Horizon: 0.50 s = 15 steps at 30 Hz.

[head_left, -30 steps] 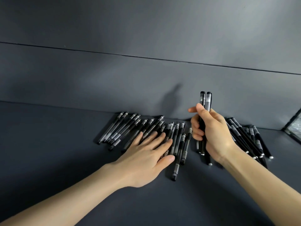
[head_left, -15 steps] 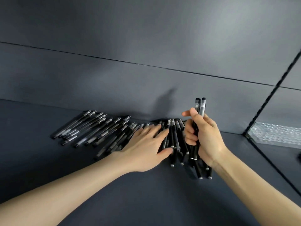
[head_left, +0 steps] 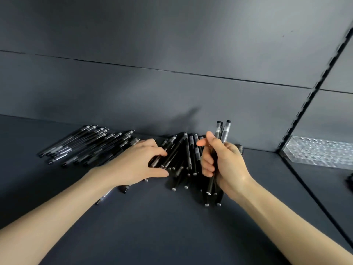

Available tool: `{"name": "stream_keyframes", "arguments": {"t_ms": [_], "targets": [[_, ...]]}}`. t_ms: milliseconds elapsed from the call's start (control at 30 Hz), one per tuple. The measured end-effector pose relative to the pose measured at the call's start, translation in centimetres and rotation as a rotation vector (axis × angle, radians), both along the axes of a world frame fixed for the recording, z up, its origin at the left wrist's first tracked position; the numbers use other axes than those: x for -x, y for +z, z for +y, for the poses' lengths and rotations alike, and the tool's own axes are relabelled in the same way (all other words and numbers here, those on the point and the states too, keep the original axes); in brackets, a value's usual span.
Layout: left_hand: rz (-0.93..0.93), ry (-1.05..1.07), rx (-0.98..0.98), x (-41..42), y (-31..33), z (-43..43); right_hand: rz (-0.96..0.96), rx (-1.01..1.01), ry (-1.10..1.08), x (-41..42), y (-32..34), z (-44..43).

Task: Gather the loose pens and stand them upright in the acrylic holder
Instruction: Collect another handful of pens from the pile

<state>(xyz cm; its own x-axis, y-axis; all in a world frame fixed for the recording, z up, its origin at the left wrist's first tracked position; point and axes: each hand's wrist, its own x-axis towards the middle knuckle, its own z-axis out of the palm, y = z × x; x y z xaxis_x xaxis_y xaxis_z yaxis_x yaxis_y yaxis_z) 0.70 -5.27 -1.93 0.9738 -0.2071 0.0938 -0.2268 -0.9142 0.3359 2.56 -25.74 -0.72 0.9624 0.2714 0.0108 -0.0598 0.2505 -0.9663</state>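
Observation:
Several black pens with clear caps lie loose on the dark table. One row (head_left: pixel 80 146) spreads at the left; a denser pile (head_left: pixel 183 159) sits in the middle against the back wall. My left hand (head_left: pixel 141 163) lies over the pile's left side, thumb and fingers closing round a few pens. My right hand (head_left: pixel 223 165) holds a small bundle of pens (head_left: pixel 222 131) upright, their caps sticking out above the fist and their tips below it. The clear, textured acrylic holder (head_left: pixel 321 152) stands at the far right.
A dark wall (head_left: pixel 172 88) rises directly behind the pens. A black seam (head_left: pixel 305 186) runs diagonally across the table between the pens and the acrylic holder. A small dark object (head_left: pixel 350 181) shows at the right edge.
The view has swung right, so the acrylic holder has come into sight. My left hand went from flat on the pens to curling round a few. My right hand kept its bundle.

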Motion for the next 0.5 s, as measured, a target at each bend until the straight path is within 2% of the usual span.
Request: {"name": "stream_keyframes", "arguments": {"t_ms": [100,400,500], "targets": [[-0.032,0.008,-0.028,0.1,-0.1,-0.2,0.003,0.012,0.002,0.1,-0.1,0.3],[-0.040,0.140,0.238,0.2,0.3,0.6,-0.025,0.048,-0.018,-0.1,-0.1,0.7],[-0.058,0.167,0.252,0.1,0.3,1.1,-0.046,0.095,-0.022,0.1,0.0,0.9]]}}
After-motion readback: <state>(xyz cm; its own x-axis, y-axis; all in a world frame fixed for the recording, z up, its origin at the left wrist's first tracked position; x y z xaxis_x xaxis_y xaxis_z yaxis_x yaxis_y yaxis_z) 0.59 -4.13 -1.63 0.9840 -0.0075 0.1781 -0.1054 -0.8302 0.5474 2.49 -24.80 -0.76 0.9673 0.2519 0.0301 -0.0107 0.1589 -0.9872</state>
